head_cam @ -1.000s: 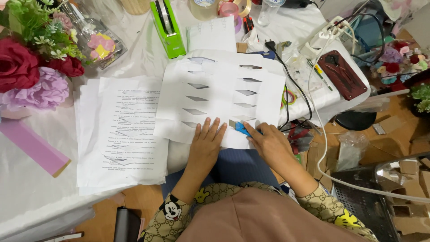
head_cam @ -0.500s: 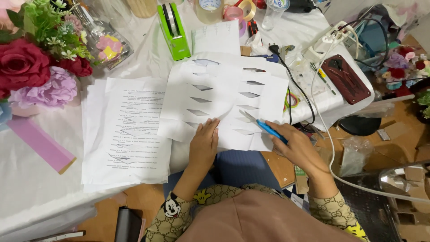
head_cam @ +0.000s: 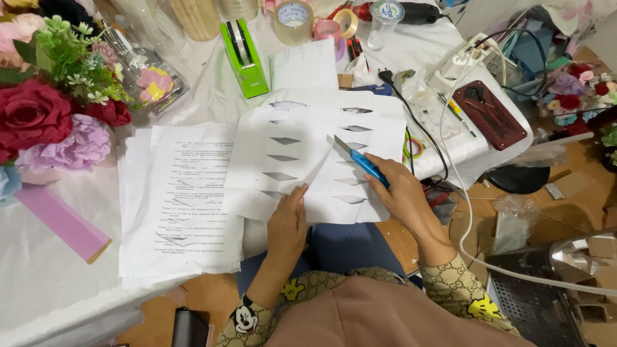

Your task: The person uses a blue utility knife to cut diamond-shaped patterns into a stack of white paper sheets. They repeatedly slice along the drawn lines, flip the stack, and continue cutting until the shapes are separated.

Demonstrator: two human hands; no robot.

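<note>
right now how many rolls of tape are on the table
3: clear wide tape roll, pink tape roll and tan tape roll, clustered at the far edge; others may be hidden.

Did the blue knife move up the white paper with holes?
Yes. The blue utility knife in the right hand moved up the cut white paper, away from its near edge, toward the green tape dispenser.

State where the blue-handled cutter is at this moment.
In the head view the blue-handled cutter is right of centre, held in the right hand, its blade on the white cut paper, just right of the left hand.
</note>
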